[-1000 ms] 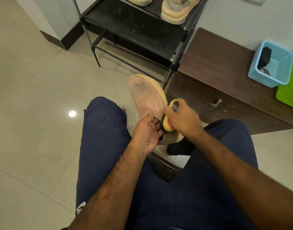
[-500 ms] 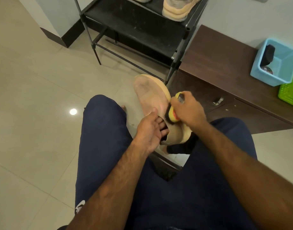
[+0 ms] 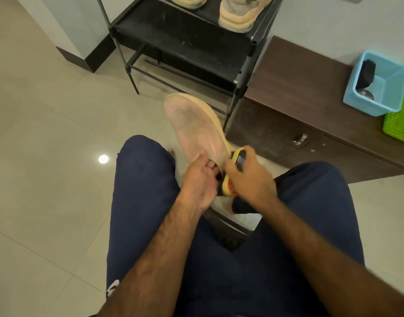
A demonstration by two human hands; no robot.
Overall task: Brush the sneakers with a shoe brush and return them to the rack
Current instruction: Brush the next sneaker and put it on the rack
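The sneaker (image 3: 191, 124) is held up between the person's knees, near the rack (image 3: 185, 42), gripped only at its heel end. The left hand (image 3: 199, 181) has its thumb on the sole and fingers tucked into the opening, and the right hand (image 3: 251, 179) curls its fingers round the yellow brush (image 3: 238, 157) at the shoe's right edge. With the toe unsupported, a hard stroke could twist it loose or rake bristles over the left knuckles. Sole up, its long axis runs near to far-left, toe toward the rack.
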